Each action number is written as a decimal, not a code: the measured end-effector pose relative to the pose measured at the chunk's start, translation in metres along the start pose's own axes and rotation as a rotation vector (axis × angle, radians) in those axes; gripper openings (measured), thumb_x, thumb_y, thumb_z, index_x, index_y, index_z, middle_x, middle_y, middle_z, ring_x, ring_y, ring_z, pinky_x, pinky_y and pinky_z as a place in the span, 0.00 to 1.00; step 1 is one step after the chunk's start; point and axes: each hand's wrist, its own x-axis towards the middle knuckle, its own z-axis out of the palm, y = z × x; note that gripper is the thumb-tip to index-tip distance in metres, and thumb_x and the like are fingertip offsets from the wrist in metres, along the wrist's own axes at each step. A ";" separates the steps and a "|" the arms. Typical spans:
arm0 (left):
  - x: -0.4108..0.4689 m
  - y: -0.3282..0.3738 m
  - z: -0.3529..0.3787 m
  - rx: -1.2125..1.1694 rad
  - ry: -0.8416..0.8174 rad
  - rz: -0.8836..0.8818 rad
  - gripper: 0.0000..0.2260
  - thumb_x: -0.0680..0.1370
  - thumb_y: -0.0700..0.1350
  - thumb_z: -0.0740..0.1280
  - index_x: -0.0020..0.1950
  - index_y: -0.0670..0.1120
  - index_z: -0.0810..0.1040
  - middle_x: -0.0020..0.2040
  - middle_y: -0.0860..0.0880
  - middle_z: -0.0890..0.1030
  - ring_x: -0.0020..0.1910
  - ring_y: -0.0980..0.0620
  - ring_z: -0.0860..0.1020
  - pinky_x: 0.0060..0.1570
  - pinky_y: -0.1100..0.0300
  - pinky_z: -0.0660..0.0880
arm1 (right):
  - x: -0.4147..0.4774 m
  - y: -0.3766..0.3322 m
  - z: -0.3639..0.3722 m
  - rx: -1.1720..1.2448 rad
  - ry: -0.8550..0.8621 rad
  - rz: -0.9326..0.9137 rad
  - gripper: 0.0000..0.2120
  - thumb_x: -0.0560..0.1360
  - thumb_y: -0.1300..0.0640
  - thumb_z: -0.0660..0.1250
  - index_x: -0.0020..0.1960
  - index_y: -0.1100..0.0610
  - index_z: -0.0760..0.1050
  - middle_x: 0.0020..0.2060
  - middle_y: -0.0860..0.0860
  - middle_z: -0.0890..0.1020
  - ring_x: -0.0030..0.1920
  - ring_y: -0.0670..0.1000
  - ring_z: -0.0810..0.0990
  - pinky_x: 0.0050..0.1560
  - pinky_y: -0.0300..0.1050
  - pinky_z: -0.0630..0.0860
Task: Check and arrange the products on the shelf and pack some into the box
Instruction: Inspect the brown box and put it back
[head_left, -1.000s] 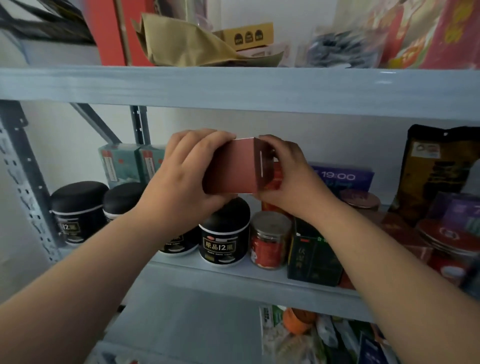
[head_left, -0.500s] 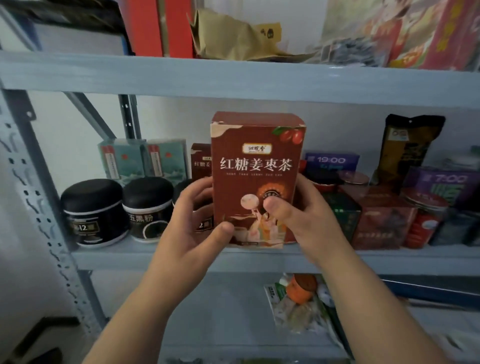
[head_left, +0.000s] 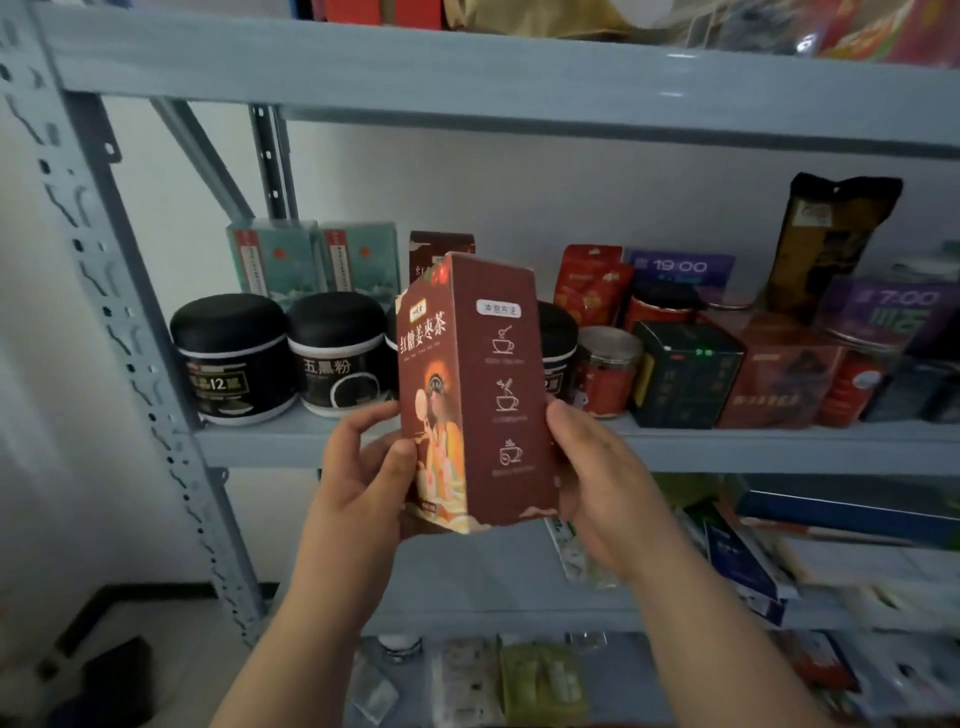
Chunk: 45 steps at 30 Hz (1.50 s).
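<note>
Both hands, left (head_left: 363, 483) & right (head_left: 602, 478), clamp tea box (head_left: 475, 395) upright before shelf (head_left: 291, 441); loose low grip w/ turning could drop it.

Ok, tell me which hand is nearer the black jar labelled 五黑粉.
Left. The left hand grips the tea box below and right of the black jar in view; the right hand holds the box's other side, farther right.

wall (head_left: 519, 176): white | skirting (head_left: 150, 591): dark strip at wall foot | dark heap (head_left: 106, 680): on floor (head_left: 197, 654), bottom left, blurred
</note>
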 end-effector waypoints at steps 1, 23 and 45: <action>-0.002 0.001 -0.003 0.006 0.008 0.001 0.10 0.83 0.45 0.62 0.64 0.50 0.71 0.50 0.45 0.86 0.40 0.46 0.84 0.31 0.54 0.81 | -0.003 0.002 0.002 -0.015 -0.025 -0.018 0.19 0.76 0.44 0.62 0.64 0.45 0.81 0.59 0.50 0.86 0.62 0.53 0.84 0.56 0.57 0.83; -0.050 0.014 -0.024 -0.251 0.007 -0.036 0.15 0.79 0.52 0.68 0.65 0.54 0.75 0.54 0.41 0.85 0.43 0.45 0.85 0.33 0.52 0.82 | -0.022 0.011 0.032 -0.005 -0.061 -0.050 0.23 0.76 0.48 0.69 0.70 0.40 0.74 0.62 0.50 0.84 0.62 0.55 0.83 0.65 0.64 0.77; -0.066 0.000 -0.014 -0.230 0.053 -0.197 0.17 0.82 0.48 0.67 0.70 0.52 0.70 0.57 0.39 0.84 0.49 0.40 0.85 0.37 0.52 0.83 | -0.034 0.009 0.026 -0.095 -0.128 -0.139 0.19 0.75 0.49 0.72 0.66 0.43 0.77 0.60 0.48 0.85 0.61 0.51 0.84 0.58 0.49 0.82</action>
